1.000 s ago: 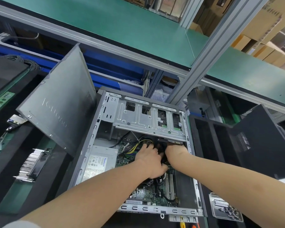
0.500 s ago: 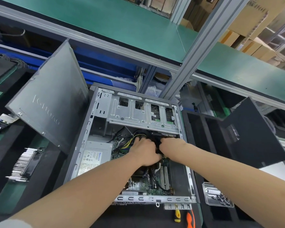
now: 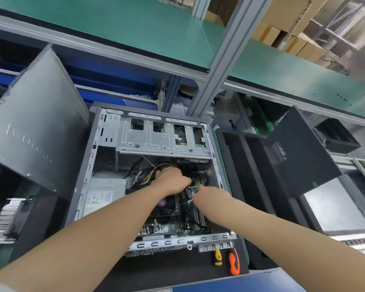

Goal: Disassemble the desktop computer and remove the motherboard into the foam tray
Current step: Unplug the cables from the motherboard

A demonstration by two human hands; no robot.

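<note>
Both grips are being kept buried inside the open grey steel computer case (image 3: pixel 105 144) — the left hand (image 3: pixel 171 180) is curled among yellow-and-black cables (image 3: pixel 148 175), the right hand (image 3: pixel 211 197) is pinching a small green memory stick (image 3: pixel 195 182); closure on either cannot be confirmed. Uneven pulling could crack the slot. The green motherboard (image 3: pixel 167 227) is still being held flat inside — populated, wired.
</note>
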